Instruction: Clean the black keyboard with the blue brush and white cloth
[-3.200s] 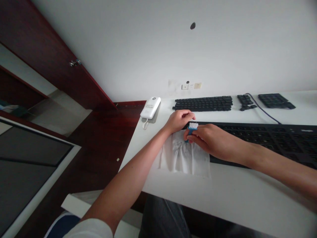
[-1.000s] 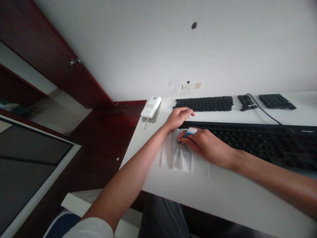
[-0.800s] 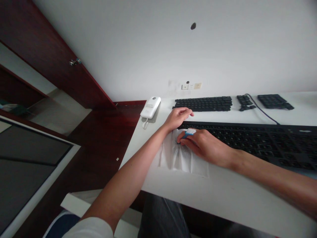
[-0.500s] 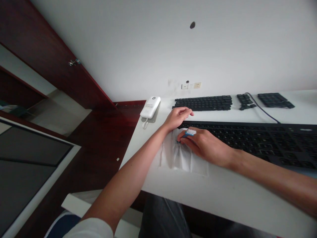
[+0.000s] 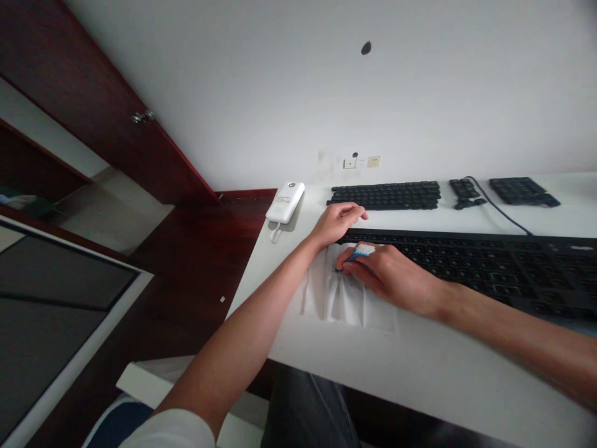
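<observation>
One creased white tissue on the desk, nearest me; over it I log the right hand, fingers pinched tight round one blue brush, white bristles uppermost, beside one black keyboard. Next, the left hand at the keyboard's far left corner, fingers loosely curled; whether they grip anything, I cannot tell. Beyond, I list one white device with strap and one block of black keys.
</observation>
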A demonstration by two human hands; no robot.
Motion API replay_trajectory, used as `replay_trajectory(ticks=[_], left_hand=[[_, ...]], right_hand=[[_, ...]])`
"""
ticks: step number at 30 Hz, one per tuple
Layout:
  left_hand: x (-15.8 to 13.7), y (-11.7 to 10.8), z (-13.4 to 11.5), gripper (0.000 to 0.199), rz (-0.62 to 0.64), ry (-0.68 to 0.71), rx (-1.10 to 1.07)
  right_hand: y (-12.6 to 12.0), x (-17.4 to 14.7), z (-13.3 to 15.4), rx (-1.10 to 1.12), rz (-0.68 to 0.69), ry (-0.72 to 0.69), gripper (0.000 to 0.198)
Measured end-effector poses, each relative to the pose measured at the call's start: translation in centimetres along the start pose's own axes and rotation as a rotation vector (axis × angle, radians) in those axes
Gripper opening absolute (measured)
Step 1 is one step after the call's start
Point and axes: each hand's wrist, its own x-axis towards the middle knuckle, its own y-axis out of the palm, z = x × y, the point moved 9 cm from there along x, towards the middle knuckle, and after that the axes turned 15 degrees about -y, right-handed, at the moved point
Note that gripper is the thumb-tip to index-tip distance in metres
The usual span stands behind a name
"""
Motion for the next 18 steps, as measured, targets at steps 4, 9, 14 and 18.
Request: replay_trajectory(ticks=[4, 9, 14, 18], left_hand=[[0.06, -0.06, 0.11, 0.039, -0.003, 0.004, -0.007], [0.03, -0.09, 0.03, 0.038, 0.003, 0.016, -0.015], [-0.04, -0.07, -0.06, 0.038, -0.001, 0.011, -0.008], [0.0, -0.05, 0.02, 0.039, -0.001, 0.006, 0.0]], right_hand=[[-0.13, 0.08, 0.15, -0.041, -0.011, -0.025, 0.03], [-0.14, 0.06, 0.01, -0.016, -0.017, -0.023, 0.029], [0.04, 0.08, -0.11, -0.017, 0.002, -0.012, 0.031], [-0.35, 0.08, -0.2, -0.026, -0.033, 0.006, 0.026]])
